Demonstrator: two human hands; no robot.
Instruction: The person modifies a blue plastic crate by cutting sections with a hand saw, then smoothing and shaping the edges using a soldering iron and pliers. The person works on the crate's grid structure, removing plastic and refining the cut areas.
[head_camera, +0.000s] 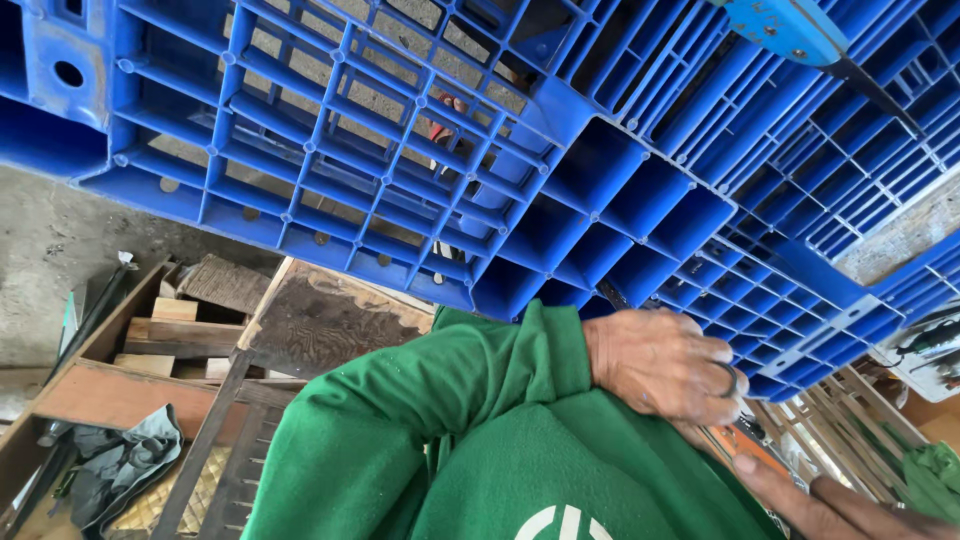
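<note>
My left hand (665, 365) comes out of a green sleeve (430, 420) at centre right. Its fingers are curled shut, a ring on one of them, and they press against the green cloth of my garment (560, 470); whether they hold anything is hidden. My right hand (830, 505) shows at the bottom right corner, only a thumb and part of the wrist visible, lying just below the left hand. An orange object (742, 440) peeks out between the two hands. A large blue plastic pallet (400, 150) fills the upper frame, just beyond my left hand.
A wooden frame (120, 390) with wood blocks and a grey rag (130, 460) lies at the lower left on a concrete floor (50, 250). A carved dark wooden panel (320, 320) leans beside it. Wooden slats (850, 420) lie at the right. A blue metal piece with a dark bar (800, 35) is at the top right.
</note>
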